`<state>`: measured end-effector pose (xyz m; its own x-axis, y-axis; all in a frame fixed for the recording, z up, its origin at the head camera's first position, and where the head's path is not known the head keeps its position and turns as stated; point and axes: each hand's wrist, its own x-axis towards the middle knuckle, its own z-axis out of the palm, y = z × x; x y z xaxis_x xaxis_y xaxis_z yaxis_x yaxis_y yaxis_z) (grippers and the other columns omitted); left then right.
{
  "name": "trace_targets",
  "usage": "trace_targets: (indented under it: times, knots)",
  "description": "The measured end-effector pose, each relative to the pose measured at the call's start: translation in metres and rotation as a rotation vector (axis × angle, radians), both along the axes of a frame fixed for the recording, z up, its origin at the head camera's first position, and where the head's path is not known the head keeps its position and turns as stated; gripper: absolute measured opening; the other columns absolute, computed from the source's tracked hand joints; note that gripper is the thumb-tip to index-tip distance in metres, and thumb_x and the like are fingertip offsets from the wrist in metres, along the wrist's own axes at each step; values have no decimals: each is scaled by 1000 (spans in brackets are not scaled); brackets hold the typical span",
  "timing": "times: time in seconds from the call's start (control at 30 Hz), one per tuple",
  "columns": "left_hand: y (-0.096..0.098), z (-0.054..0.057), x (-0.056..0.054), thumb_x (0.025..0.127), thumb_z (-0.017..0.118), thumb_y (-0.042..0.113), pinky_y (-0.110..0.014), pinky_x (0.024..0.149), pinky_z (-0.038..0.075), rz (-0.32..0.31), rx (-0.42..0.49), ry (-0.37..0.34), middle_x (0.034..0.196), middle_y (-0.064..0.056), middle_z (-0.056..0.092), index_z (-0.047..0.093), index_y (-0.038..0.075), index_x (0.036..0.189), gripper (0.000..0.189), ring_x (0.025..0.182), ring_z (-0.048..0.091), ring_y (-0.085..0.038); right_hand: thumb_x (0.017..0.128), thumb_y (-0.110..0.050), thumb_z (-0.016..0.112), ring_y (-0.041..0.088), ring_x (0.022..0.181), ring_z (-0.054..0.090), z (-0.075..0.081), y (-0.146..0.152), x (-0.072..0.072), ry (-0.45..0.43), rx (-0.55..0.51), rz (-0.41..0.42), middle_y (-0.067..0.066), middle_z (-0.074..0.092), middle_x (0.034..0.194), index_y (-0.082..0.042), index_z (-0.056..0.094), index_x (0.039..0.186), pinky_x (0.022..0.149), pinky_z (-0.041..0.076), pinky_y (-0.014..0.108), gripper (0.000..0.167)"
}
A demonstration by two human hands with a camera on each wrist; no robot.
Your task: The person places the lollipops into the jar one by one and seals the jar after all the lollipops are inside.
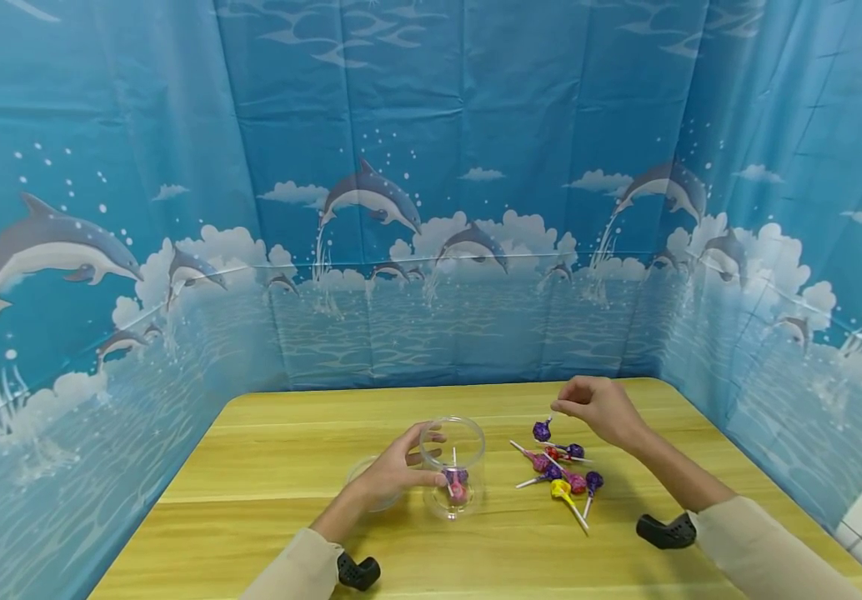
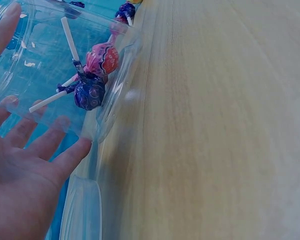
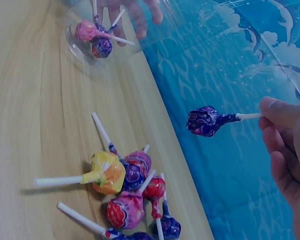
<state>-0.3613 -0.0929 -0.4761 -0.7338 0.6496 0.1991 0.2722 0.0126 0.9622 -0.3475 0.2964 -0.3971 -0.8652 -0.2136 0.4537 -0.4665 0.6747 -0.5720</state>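
My left hand holds a clear plastic jar upright on the table, thumb on the near side and fingers around the far side. Inside the jar lie a pink lollipop and purple lollipops, sticks pointing up and sideways. My right hand pinches the white stick of another purple lollipop between thumb and fingertips. That lollipop hangs head down above the table, to the right of the jar. Below it is a loose pile with a yellow lollipop, a red lollipop and several pink and purple ones.
A clear round lid lies on the wood-grain table, left of the jar and partly behind my left hand. A blue dolphin-print curtain stands along the table's back and sides.
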Motion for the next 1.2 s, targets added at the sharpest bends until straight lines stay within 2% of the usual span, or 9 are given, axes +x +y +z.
trace_targets:
  times: [0.37, 0.73, 1.03, 1.2]
  knots:
    - [1, -1, 1, 95, 77, 13, -50, 105, 49, -4, 24, -27, 151, -13, 45, 37, 18, 158, 75, 144, 34, -50, 98, -23, 75, 15, 78, 69, 4, -16, 0, -22, -88, 63, 1, 72, 87, -6, 74, 95, 69, 56, 33, 17]
    - [3, 1, 1, 95, 78, 13, -48, 106, 48, -7, 26, -25, 152, -13, 44, 37, 17, 158, 75, 145, 34, -49, 99, -17, 74, 19, 77, 69, 10, -38, 0, -41, -234, 133, 5, 72, 89, -6, 73, 97, 65, 53, 31, 11]
    - [2, -1, -1, 94, 78, 11, -50, 105, 48, 3, 30, -30, 150, -12, 46, 38, 17, 158, 75, 144, 35, -50, 98, -15, 74, 19, 78, 70, 16, -58, 0, -22, -286, 149, 4, 72, 87, -5, 73, 96, 69, 56, 30, 10]
    - [2, -3, -2, 94, 78, 11, -50, 105, 49, 4, 31, -29, 150, -12, 46, 38, 17, 158, 76, 144, 35, -50, 98, -12, 73, 17, 79, 69, 16, -69, -2, -41, -335, 183, 6, 72, 88, -1, 72, 98, 71, 56, 29, 10]
